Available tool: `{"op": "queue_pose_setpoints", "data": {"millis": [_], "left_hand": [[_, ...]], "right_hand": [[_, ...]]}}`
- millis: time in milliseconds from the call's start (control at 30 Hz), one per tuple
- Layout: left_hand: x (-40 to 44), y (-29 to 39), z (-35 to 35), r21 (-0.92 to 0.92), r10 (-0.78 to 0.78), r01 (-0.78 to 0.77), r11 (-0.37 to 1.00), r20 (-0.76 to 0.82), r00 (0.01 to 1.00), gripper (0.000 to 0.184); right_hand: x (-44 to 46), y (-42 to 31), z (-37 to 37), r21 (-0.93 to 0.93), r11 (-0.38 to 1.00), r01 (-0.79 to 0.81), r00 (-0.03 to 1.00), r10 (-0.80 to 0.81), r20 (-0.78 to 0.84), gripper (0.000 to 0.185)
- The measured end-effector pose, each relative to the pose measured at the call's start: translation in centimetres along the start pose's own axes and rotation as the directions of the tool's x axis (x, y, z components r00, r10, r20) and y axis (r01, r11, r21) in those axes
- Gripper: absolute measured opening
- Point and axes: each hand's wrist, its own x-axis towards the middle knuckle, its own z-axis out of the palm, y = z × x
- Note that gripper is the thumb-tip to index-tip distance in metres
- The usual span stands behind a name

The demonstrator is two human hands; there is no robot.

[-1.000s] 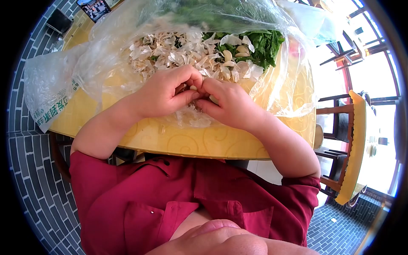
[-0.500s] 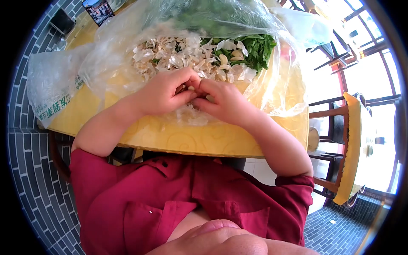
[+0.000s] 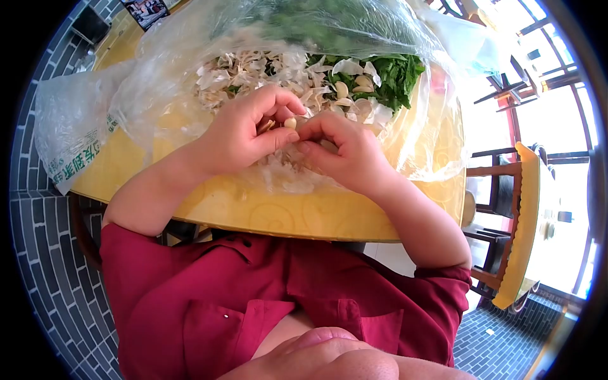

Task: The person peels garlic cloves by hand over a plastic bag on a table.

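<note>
My left hand (image 3: pixel 250 130) is closed, with a pale garlic clove (image 3: pixel 290 123) between thumb and fingers. Brownish unpeeled pieces (image 3: pixel 266 126) show inside its curled fingers. Close beside the clove, my right hand (image 3: pixel 345 149) is bent into a pinch; whatever its fingertips hold is hidden. Just beyond both hands spreads a heap of papery garlic skins (image 3: pixel 253 73). Several peeled cloves (image 3: pixel 362 84) lie at the heap's right side, against green leaves (image 3: pixel 399 76).
A clear plastic bag (image 3: pixel 171 76) spreads over the yellow-covered table (image 3: pixel 266 206), with more greens under it. A screen showing a picture (image 3: pixel 145 11) stands at the far left. Chairs and another yellow-clothed table (image 3: pixel 522 228) are to the right.
My hands have drawn slightly apart, and the pale clove now shows at my left fingertips. My right hand has shifted a little right and nearer to me. The view has tilted slightly.
</note>
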Motion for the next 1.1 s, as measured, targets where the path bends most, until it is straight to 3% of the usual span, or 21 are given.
{"op": "queue_pose_setpoints", "data": {"millis": [133,233,433,633,733,933,1100], "left_hand": [[0.0,-0.3,0.3,-0.04,0.076,-0.078,0.996,-0.068,0.995,0.026],[-0.2,0.0,0.6,0.042,0.129,-0.126,0.991,-0.083,0.988,0.028],[-0.4,0.6,0.9,0.071,0.066,-0.061,0.996,-0.063,0.996,0.03],[-0.4,0.9,1.0,0.128,0.114,-0.106,0.986,-0.06,0.992,0.031],[-0.3,0.7,1.0,0.033,0.097,-0.095,0.995,-0.074,0.993,0.031],[-0.4,0.6,0.9,-0.077,0.127,-0.134,0.988,-0.093,0.988,0.027],[-0.4,1.1,0.5,-0.027,0.143,-0.144,0.989,-0.019,0.989,0.024]], "right_hand": [[0.1,0.6,0.3,0.264,0.962,-0.075,0.996,0.087,-0.032,0.018],[0.2,-0.1,0.0,0.425,0.89,-0.165,0.986,0.153,0.062,0.022],[0.1,0.5,0.3,0.337,0.935,-0.11,0.993,0.092,0.069,0.028],[0.1,0.3,0.6,0.428,0.889,-0.161,0.987,0.139,0.082,0.026],[0.1,0.0,0.1,0.383,0.909,-0.161,0.983,0.111,0.149,0.027],[0.1,-0.6,-0.3,0.5,0.843,-0.2,0.977,0.131,0.169,0.026],[0.0,-0.9,-0.4,0.56,0.801,-0.21,0.974,0.124,0.188,0.024]]}}
